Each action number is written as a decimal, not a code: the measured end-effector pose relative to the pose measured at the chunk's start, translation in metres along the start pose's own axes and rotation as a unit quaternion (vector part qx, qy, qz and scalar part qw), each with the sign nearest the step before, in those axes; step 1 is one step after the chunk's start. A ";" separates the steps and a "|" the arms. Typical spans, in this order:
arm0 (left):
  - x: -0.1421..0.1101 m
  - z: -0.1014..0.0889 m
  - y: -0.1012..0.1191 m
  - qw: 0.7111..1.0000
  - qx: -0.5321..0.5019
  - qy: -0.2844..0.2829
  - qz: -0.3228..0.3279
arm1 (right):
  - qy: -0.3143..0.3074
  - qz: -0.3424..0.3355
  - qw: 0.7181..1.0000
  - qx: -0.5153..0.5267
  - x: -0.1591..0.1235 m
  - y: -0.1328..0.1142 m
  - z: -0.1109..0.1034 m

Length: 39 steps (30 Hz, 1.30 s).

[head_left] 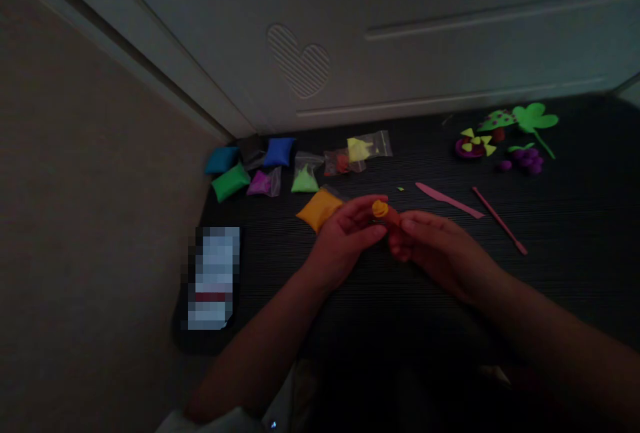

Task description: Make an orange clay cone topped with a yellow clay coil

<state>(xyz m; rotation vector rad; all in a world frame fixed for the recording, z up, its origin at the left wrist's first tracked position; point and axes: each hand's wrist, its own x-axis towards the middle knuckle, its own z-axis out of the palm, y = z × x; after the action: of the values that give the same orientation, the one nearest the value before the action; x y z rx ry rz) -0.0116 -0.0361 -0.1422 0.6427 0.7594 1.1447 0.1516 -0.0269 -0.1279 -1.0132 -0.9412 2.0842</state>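
— It's very dim in here. What can't you make out?

— A fair bit. The lower part of the view is nearly black, so both forearms fade into shadow near the bottom edge. There's a flat rectangular thing (214,278) at the left end of the worktop (575,233) that's blurred out; I can't say what it is. And the clay figures (505,140) in the far right corner are small, just green, purple and yellow shapes.

— And the hands?

— The left hand (345,236) and right hand (435,250) meet in the middle of the worktop, just above it. Between them is a small orange clay piece (381,208), rounded on top, with a darker reddish bit beside it that's hard to read. The left grip pinches it with thumb and fingertips; the right grip is curled in close against it too, fingers pressed together, though what exactly they touch is hidden.

— Anything right beside them?

— An orange packet (320,208) lies just behind the left hand, touching or nearly so. Farther back, a row of coloured packets (273,166) sits along the wall. To the right lie a pink plastic knife (447,200) and a thin pink stick (500,220), apart from each other.

— Room to move?

— Open dark surface stretches to the right of the hands. The worktop's left edge runs near the blurred thing.
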 end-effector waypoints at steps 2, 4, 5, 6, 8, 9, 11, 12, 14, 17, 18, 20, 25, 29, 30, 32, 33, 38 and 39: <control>0.000 0.000 -0.001 1.000 0.003 -0.001 -0.007 | -0.011 0.021 0.999 0.037 -0.001 0.000 0.001; 0.000 0.001 -0.002 1.000 0.002 0.001 -0.013 | -0.020 0.035 0.997 0.063 -0.002 0.000 0.002; 0.000 0.001 -0.003 1.000 0.001 0.003 -0.015 | -0.022 0.040 0.996 0.073 -0.002 -0.001 0.002; 0.000 0.001 -0.003 1.000 -0.001 0.004 -0.016 | -0.025 0.043 0.996 0.081 -0.002 -0.001 0.002; -0.001 0.002 -0.003 1.000 -0.004 0.006 -0.018 | -0.028 0.047 0.994 0.093 -0.002 -0.001 0.002; -0.001 0.002 -0.003 1.000 -0.005 0.007 -0.019 | -0.030 0.048 0.994 0.096 -0.002 0.000 0.002; -0.001 0.003 -0.002 1.000 -0.007 0.007 -0.020 | -0.035 0.049 0.993 0.100 -0.003 0.000 0.002; -0.001 0.003 -0.002 1.000 -0.008 0.008 -0.019 | -0.038 0.050 0.993 0.101 -0.003 0.001 0.002; -0.001 0.003 -0.001 1.000 -0.009 0.009 -0.017 | -0.041 0.051 0.993 0.099 -0.003 0.002 0.001; -0.001 0.002 -0.001 1.000 -0.011 0.011 -0.012 | -0.042 0.049 0.994 0.092 -0.003 0.002 0.002; -0.001 0.001 -0.001 1.000 -0.012 0.012 -0.010 | -0.042 0.048 0.994 0.089 -0.002 0.002 0.002; -0.001 0.001 -0.002 1.000 -0.018 0.012 -0.010 | -0.041 0.044 0.995 0.081 -0.002 0.003 0.002; -0.003 0.002 -0.001 0.998 -0.048 -0.007 -0.043 | -0.047 0.038 0.997 0.052 -0.003 0.003 0.002; 0.001 0.000 0.002 0.994 -0.089 -0.005 -0.058 | -0.053 0.035 0.998 0.013 -0.003 0.004 0.002; 0.002 -0.001 0.002 0.993 -0.099 0.002 -0.056 | -0.055 0.034 0.998 0.002 -0.003 0.004 0.002; 0.004 -0.003 0.002 0.992 -0.118 0.013 -0.051 | -0.056 0.035 0.998 -0.017 -0.002 0.006 0.002; 0.005 -0.003 0.002 0.991 -0.125 0.018 -0.049 | -0.056 0.035 0.998 -0.023 -0.002 0.006 0.002; 0.006 -0.003 0.002 0.990 -0.130 0.016 -0.044 | -0.038 0.029 0.999 -0.022 0.000 0.007 0.003; 0.005 -0.002 0.002 0.991 -0.126 0.010 -0.044 | -0.034 0.028 0.999 -0.016 0.000 0.007 0.003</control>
<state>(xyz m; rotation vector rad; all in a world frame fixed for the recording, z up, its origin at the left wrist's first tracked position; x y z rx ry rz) -0.0135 -0.0303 -0.1431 0.3831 0.6406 1.1450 0.1473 -0.0316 -0.1323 -1.0021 -0.9942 2.1675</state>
